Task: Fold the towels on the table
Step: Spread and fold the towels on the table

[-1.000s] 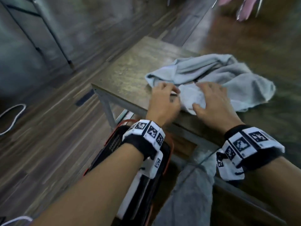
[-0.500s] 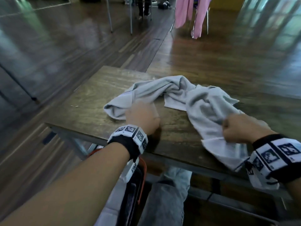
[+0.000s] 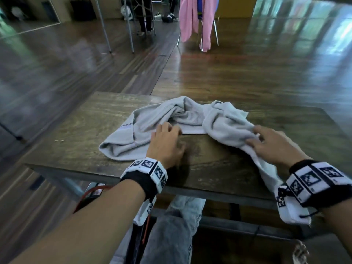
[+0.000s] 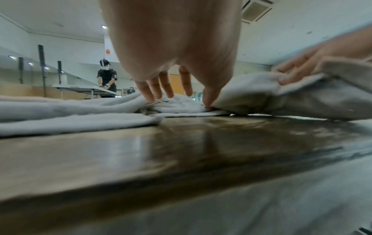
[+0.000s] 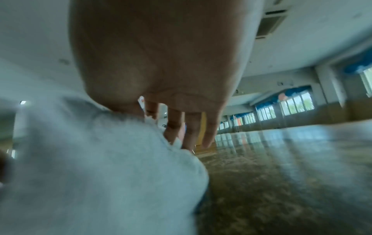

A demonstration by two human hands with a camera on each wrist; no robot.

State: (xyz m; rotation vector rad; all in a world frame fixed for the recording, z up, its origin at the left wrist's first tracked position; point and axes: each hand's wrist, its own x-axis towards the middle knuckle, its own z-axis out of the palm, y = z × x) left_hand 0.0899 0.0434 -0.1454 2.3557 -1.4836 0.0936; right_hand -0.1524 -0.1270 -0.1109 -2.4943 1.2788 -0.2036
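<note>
The surface is a dark brown wooden top with visible grain and a dull shine, and it has a grey metal edge at the near side. On it lies one light grey towel, crumpled and twisted in the middle, spread from the left-centre to the right, and its right end hangs down over the near edge. The left hand rests at the near edge of the towel, near its middle; in the left wrist view its grip is spread, with the fingers pointing down onto the cloth and the thumb tip touching a fold. The right hand lies on the right bunch of the towel with its fingers spread and loosely bent; whether they pinch the cloth I cannot tell. Both wrists carry white bands with black square markers. Around the surface there is a large hall with a glossy wooden floor which reflects the windows. Behind, a pink cloth hangs over a chair, and thin metal poles stand on the floor. In the left wrist view another person stands at a far table under a white ceiling.
</note>
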